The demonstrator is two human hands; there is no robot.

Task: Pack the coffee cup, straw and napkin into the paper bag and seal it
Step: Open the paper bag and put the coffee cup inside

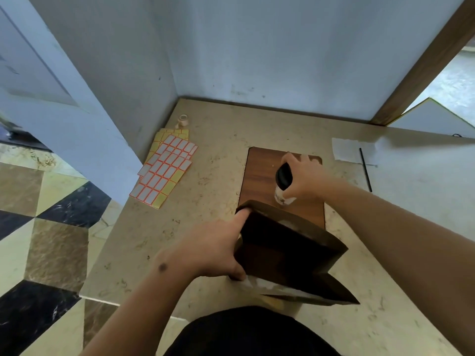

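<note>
A brown paper bag stands open on the counter in front of me. My left hand grips its left rim, thumb inside the mouth. My right hand is closed around a coffee cup with a black lid, tilted and held over the wooden board just beyond the bag's far edge. A white napkin lies flat at the right, and a thin black straw lies partly across it.
A wooden board lies under the cup and bag. Sheets of red-edged label stickers and a small tape roll sit at the back left. Walls close the counter behind; its left edge drops to a tiled floor.
</note>
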